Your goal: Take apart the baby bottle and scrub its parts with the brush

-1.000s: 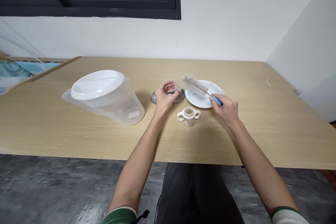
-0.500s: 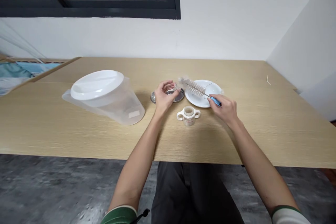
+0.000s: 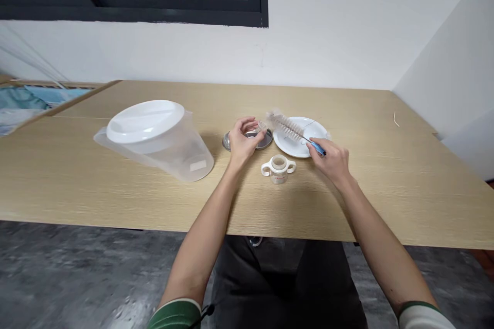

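Note:
My left hand [image 3: 242, 145] is closed on a small clear cap [image 3: 262, 126], its fingers curled around it above a shiny metal dish [image 3: 267, 141]. A bottle brush [image 3: 287, 126] with white bristles and a blue handle is in my right hand [image 3: 332, 158], gripped by the handle. Its bristles point up and left, over a white plate [image 3: 295, 152], and their tip is close to the clear cap but apart from it. Nearer to me, between my forearms, a small baby bottle [image 3: 279, 176] with two white handles stands upright and uncapped.
To the left is a large translucent pitcher [image 3: 173, 157] with a white lid [image 3: 144, 118]. A short pale strip [image 3: 395, 120] lies far right on the wooden table [image 3: 366, 113]. Behind the table rises a white wall [image 3: 328, 46] with a dark-framed window [image 3: 185, 10].
The brush tip has drawn back slightly from the clear cap, leaving a small gap. The whole view has shifted a little; the other things on the table stay put.

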A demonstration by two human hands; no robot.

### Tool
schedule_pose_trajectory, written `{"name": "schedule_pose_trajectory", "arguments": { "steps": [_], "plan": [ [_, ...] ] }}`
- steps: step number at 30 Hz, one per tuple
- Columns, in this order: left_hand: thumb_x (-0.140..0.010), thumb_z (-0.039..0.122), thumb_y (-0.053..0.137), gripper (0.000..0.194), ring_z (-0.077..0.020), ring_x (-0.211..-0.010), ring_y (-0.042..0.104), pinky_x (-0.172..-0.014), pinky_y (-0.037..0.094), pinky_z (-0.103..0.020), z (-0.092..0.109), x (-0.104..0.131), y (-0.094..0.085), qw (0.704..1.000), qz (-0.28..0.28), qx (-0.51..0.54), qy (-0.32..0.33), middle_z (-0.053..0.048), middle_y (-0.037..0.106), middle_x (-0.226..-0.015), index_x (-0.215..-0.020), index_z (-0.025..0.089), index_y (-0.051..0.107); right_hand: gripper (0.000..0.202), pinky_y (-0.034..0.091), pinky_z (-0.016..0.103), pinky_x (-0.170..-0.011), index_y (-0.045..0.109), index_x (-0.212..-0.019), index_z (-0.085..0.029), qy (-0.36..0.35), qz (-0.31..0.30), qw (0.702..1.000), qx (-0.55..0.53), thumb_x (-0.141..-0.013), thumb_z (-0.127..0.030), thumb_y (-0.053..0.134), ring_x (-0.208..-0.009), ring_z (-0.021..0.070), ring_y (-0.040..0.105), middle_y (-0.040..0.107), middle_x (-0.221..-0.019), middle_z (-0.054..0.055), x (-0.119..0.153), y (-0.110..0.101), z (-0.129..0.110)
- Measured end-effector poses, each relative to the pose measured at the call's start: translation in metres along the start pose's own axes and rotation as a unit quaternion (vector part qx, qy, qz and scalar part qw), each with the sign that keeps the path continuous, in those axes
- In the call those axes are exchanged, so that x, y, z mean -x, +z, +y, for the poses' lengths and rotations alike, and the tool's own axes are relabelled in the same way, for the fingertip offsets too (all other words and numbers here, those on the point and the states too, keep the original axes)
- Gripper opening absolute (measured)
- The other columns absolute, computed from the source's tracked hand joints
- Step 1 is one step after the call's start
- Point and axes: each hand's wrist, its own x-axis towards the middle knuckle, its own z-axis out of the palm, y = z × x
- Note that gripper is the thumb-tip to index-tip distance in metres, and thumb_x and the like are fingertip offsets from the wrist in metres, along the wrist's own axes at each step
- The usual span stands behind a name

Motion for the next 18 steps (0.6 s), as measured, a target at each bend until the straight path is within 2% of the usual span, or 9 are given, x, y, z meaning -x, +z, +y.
{"name": "schedule_pose_trajectory", "arguments": {
  "steps": [5, 9, 14, 18],
  "plan": [
    [-0.067, 0.028, 0.085, 0.047, -0.0229, -0.102, 0.074, -0.096, 0.06, -0.04, 0.0012, 0.0, -0.0003, 1.0, -0.007, 0.001, 0.001, -0.01, 0.076, -0.106, -0.108, 0.019, 0.063, 0.029, 0.057, 0.031, -0.072, 0.078, -0.099, -0.021, 0.036, 0.023, 0.998, -0.042, -0.095, -0.042, 0.059, -0.083, 0.0214, 0.077, 0.081, -0.099, 0.007, -0.0031, -0.0031, 0.0006],
    [-0.067, 0.03, 0.085, 0.047, -0.023, -0.1, 0.074, -0.095, 0.061, -0.041, 0.0002, -0.0009, -0.0011, 1.0, -0.005, 0.0, 0.004, -0.009, 0.076, -0.104, -0.107, 0.019, 0.063, 0.028, 0.057, 0.03, -0.072, 0.078, -0.098, -0.022, 0.003, 0.005, 0.998, -0.063, -0.095, -0.042, 0.059, -0.083, 0.0203, 0.077, 0.081, -0.098, 0.007, -0.0022, -0.0035, -0.0039],
    [-0.064, 0.028, 0.085, 0.053, -0.0231, -0.096, 0.075, -0.093, 0.061, -0.041, -0.0024, -0.0019, 0.0003, 1.0, -0.005, 0.024, -0.01, -0.009, 0.077, -0.1, -0.11, 0.019, 0.061, 0.029, 0.05, 0.026, -0.062, 0.078, -0.1, -0.022, -0.045, -0.021, 0.999, -0.002, -0.098, -0.042, 0.057, -0.077, 0.0172, 0.076, 0.081, -0.093, 0.004, 0.0025, 0.0009, 0.0005],
    [-0.064, 0.027, 0.084, 0.053, -0.022, -0.094, 0.075, -0.093, 0.061, -0.041, -0.0052, -0.0017, 0.0028, 1.0, -0.005, 0.028, -0.008, -0.009, 0.076, -0.1, -0.111, 0.019, 0.06, 0.029, 0.046, 0.027, -0.059, 0.078, -0.104, -0.022, -0.032, -0.012, 0.998, 0.043, -0.098, -0.042, 0.056, -0.073, 0.0168, 0.075, 0.081, -0.092, 0.005, 0.0031, 0.0015, 0.0054]
  ]
}}
